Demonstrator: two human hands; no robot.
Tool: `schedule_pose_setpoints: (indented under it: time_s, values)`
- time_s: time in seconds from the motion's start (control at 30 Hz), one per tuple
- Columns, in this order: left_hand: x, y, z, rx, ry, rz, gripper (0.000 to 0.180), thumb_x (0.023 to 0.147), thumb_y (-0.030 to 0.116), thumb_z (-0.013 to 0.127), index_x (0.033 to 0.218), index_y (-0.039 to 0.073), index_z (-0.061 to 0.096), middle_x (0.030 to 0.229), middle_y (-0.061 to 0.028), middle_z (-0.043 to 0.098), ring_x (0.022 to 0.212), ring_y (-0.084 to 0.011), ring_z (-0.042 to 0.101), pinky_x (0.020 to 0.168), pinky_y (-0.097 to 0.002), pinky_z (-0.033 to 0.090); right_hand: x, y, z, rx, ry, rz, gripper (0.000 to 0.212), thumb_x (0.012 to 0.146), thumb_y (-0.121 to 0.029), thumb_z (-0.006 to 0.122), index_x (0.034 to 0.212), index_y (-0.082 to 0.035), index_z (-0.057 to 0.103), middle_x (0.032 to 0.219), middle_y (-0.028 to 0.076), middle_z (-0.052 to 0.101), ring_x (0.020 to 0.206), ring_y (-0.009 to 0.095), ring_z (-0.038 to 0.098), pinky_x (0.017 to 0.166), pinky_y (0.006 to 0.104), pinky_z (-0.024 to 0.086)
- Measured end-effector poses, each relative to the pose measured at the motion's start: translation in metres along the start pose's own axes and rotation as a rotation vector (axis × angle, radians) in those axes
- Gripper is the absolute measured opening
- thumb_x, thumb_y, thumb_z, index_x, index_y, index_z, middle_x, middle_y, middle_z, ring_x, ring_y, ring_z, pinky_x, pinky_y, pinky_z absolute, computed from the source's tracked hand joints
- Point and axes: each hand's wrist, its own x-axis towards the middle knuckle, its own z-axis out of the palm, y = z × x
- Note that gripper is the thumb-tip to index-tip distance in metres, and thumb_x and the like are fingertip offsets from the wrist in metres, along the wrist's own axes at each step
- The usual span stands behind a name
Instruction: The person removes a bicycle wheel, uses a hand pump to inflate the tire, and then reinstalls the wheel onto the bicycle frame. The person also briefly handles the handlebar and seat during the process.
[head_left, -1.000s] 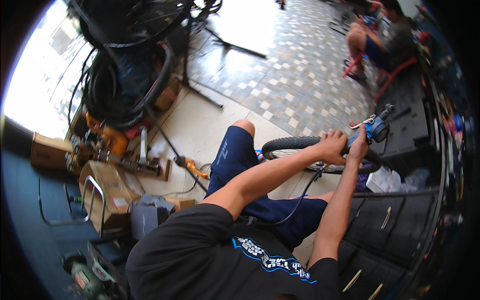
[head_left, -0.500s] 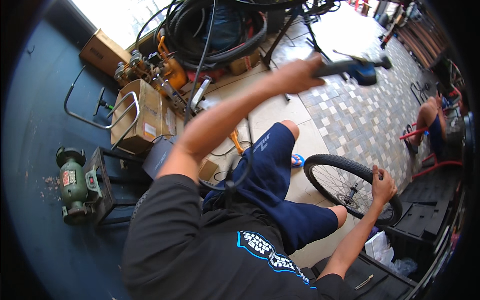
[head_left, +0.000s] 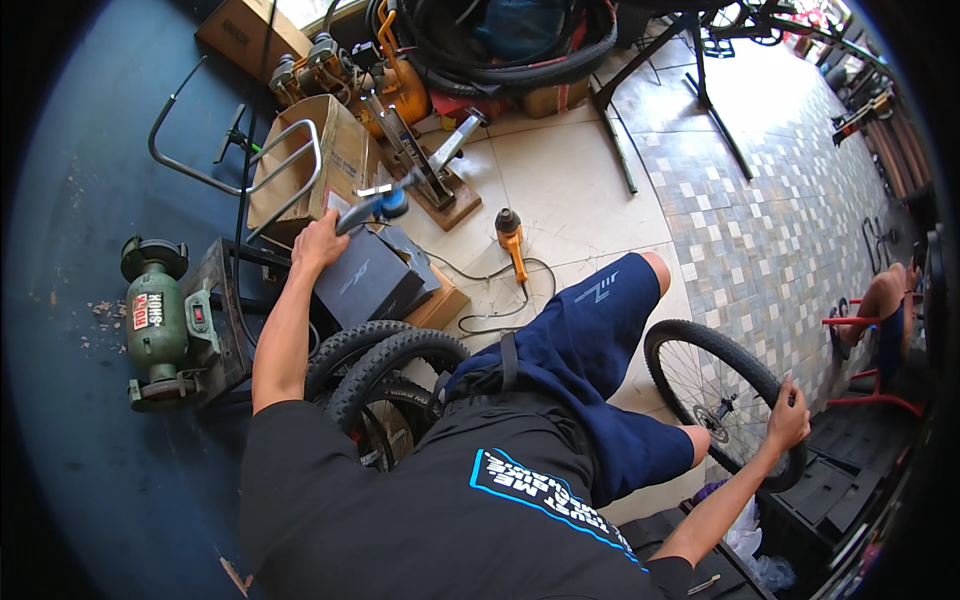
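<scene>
At the left, my left hand (head_left: 318,242) is closed around the handle of what looks like a tyre inflator gun, black with a round blue gauge (head_left: 394,204). It is slightly blurred, held above a dark grey box (head_left: 365,282) and beside an open cardboard box (head_left: 335,165). On the right, my right hand (head_left: 789,420) grips the tyre at the near right side of a bicycle wheel (head_left: 722,343). The wheel leans upright beside my knee, its spokes, hub and disc rotor showing. Fingers wrap over the tread.
A green bench grinder (head_left: 157,330) stands far left. Knobbly tyres (head_left: 395,362) rest by my left hip. An orange corded power tool (head_left: 511,245) lies on the floor ahead. A yellow compressor (head_left: 402,97) and a bike stand (head_left: 720,125) stand beyond. Another person's leg (head_left: 880,298) shows at right.
My left hand has swung from the upper middle down and left with the inflator gun, toward the boxes. My right hand keeps hold of the wheel. The whole view has shifted.
</scene>
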Motion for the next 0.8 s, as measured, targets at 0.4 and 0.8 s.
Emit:
schedule_pose_setpoints:
  time_s: [0.4, 0.8]
  values:
    - [0.056, -0.091, 0.142, -0.182, -0.093, 0.112, 0.046, 0.084, 0.04, 0.063, 0.12, 0.011, 0.064, 0.113, -0.023, 0.069, 0.111, -0.0406, 0.065, 0.096, -0.0496, 0.051, -0.014, 0.028, -0.002, 0.002, -0.09, 0.12, 0.065, 0.095, -0.072, 0.044, 0.105, -0.016, 0.076, 0.103, 0.011, 0.076, 0.105, 0.037, 0.066, 0.094, 0.0468, 0.045]
    - [0.02, -0.101, 0.2, 0.07, -0.374, -0.474, 0.074, 0.096, 0.052, 0.059, 0.153, 0.014, 0.031, 0.154, -0.021, 0.037, 0.144, -0.0422, 0.036, 0.112, -0.0583, 0.036, -0.042, 0.045, -0.016, 0.076, -0.139, 0.238, 0.073, 0.094, -0.076, 0.04, 0.11, -0.014, 0.074, 0.106, 0.013, 0.075, 0.102, 0.039, 0.067, 0.094, 0.0517, 0.044]
